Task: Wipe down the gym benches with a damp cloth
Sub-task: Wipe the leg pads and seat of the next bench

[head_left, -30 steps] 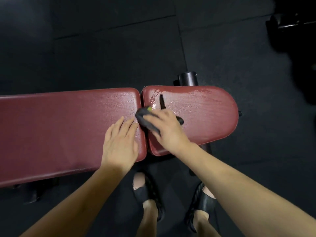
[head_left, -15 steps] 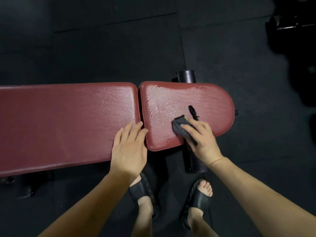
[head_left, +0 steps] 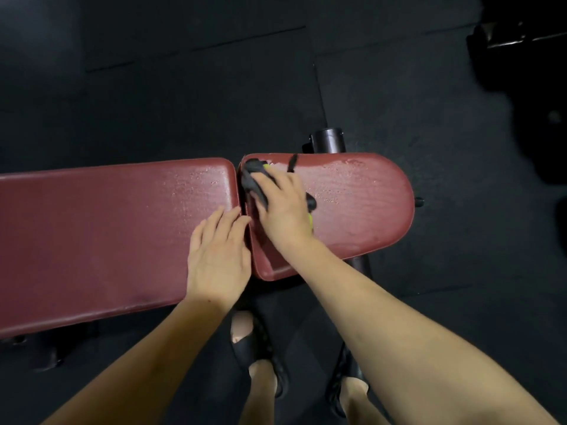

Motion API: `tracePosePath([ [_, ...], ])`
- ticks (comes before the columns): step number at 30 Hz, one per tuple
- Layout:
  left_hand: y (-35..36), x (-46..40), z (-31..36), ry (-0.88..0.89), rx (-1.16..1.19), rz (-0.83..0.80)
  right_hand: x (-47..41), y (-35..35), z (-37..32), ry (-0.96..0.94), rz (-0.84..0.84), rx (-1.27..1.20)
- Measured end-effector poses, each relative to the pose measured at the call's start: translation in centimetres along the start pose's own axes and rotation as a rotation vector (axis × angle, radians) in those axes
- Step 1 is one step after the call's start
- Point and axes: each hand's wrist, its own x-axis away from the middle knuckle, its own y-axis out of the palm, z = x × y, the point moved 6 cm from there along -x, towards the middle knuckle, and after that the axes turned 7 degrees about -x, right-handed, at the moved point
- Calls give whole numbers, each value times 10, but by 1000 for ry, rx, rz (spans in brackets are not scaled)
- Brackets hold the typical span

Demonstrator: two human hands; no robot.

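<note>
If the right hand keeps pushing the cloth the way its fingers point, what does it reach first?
The right hand points up and left, pressing the dark cloth on the short seat pad. Straight on it would likely meet that pad's far left corner, then the gap before the long back pad.

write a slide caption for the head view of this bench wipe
Right hand presses a dark cloth on the short red seat pad near the gap, left hand flat on the long pad.
</note>
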Motion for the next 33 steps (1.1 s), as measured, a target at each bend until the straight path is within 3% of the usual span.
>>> tracePosePath([
  [5, -3, -18, 2, 11, -14, -21, -9, -24, 29, -63, -64, 34],
  [9, -5, -32, 15, 58, -26, -25, -17, -106, 136, 249, 97, 279],
  [12, -3, -39, 18, 71, -38, -33, -14, -121, 150, 437, 176, 289],
  [15, 1, -36, 10, 64, -44, -57, -37, -68, 83, 269, 148, 186],
  [19, 6, -24, 5, 78, -73, -78, -44, 12, -16, 13, -72, 32],
  [22, 6, -20, 8, 80, -57, -67, -40, -3, 7, -90, -125, 68],
  [25, 7, -20, 16, 73, -48, -54, -37, -72, 91, 18, -48, 212],
  [28, 9, -19, 20, 69, -41, -58, -9, -145, 171, 304, 71, 358],
  [30, 9, -17, 20, 73, -50, -70, 5, -153, 179, 443, 133, 357],
  [33, 7, -9, 20, 75, -50, -80, 2, -111, 131, 410, 137, 300],
])
